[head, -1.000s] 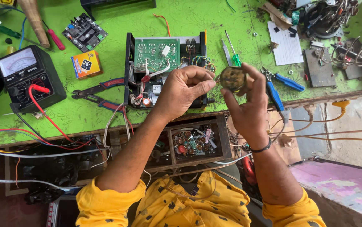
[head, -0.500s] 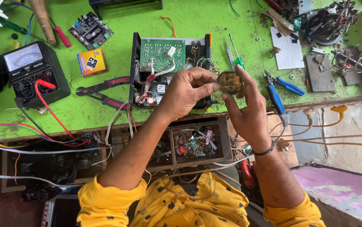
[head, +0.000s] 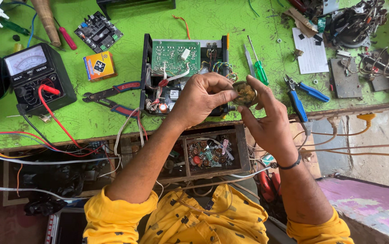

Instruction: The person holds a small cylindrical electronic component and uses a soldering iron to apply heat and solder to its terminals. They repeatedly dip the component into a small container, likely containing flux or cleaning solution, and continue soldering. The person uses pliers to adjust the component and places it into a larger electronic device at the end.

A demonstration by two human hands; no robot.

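Head view, the only one: both hands are raised just above the green patterned bench (head: pixel 113 113). The right hand (head: pixel 267 124) cradles a small round brownish-gold tin with a dull, crusted filling (head: pixel 245 93), thumb and forefingers curled around its rim from below and the side. The left hand (head: pixel 201 101) reaches across, its fingertips bunched together and pressed at the tin's near edge, apparently picking at or dipping into the contents; whether something thin is pinched between those fingertips cannot be told. The tin sits in the air over the right front corner of the open black metal chassis with a green circuit board and loose wiring (head: pixel 183 68). Judged step: work on the tin's contents, mid-action. The next move calls for a steady right-hand hold and fine left fingertip control, kept clear of the chassis wiring below. Nearby: red-handled pliers (head: pixel 108 99) left of the chassis, a green-handled screwdriver (head: pixel 258 68) and blue-handled cutters (head: pixel 300 97) to its right, a black analogue multimeter with a red probe lead (head: pixel 38 79) at far left. Hidden: the left palm, the tin's underside, and the chassis corner behind the hands. The wooden drawer of small parts (head: pixel 208 153) below the bench edge is too cluttered to sort.
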